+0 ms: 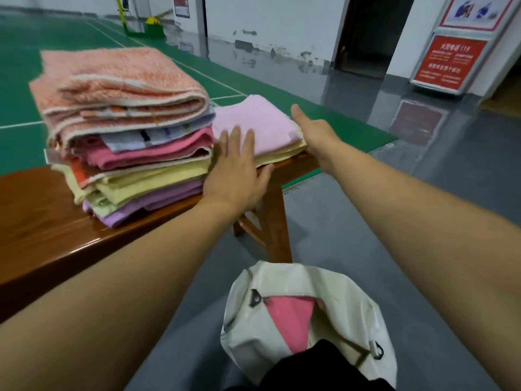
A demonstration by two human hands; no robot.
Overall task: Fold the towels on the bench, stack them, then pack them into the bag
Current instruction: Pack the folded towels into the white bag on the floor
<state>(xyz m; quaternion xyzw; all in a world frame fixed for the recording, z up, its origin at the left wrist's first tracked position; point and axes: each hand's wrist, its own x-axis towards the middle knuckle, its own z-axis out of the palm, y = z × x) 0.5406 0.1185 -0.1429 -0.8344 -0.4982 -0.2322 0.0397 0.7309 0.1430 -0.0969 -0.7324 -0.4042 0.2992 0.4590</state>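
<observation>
Head view: both hands, left hand [235,170] and right hand [315,134], flank the small folded towel pile [265,128].

Tall towel stack [127,131]: on the bench [42,221], left of the small stack.
Small towel stack [262,128]: at the bench's right end — just beside the tall one.
Bag [307,320]: on the floor, in front of the bench — a towel [290,320] inside.

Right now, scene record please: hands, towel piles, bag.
left hand: flat, fingers straight, on the near edge of the small pile
right hand: open, at the small pile's right side
small pile: pink towel on a yellow one, at the bench end
tall stack: folded towels, peach one on top, left of the small pile
bag: white, unzipped, on the floor, pink towel inside
</observation>
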